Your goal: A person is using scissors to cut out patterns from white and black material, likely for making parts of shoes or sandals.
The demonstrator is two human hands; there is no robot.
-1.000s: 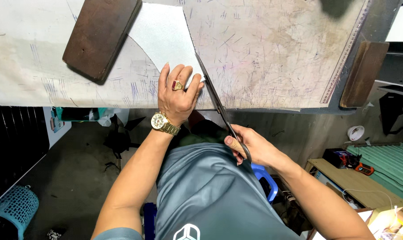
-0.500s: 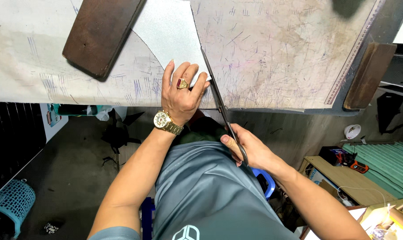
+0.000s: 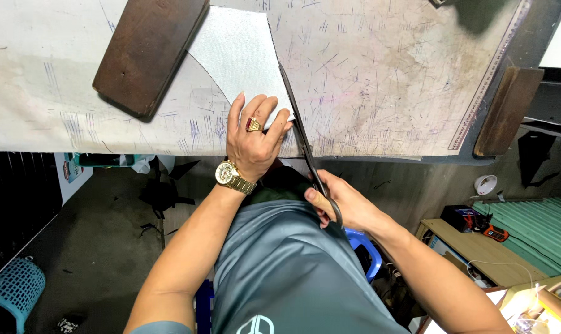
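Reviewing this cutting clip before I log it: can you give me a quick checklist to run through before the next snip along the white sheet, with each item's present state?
1. Left hand pressing the white sheet flat: ok.
2. Right hand gripping the scissors handles: ok.
3. Left fingertips clear of the blades: cannot tell; they lie very close.
4. Dark wooden block weighting the sheet's far side: ok.
5. Blades lined up along the sheet's right edge: ok.
6. A marked cutting line on the sheet: cannot tell.

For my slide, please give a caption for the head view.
Left hand pins grey sheet on table; right hand works scissors.
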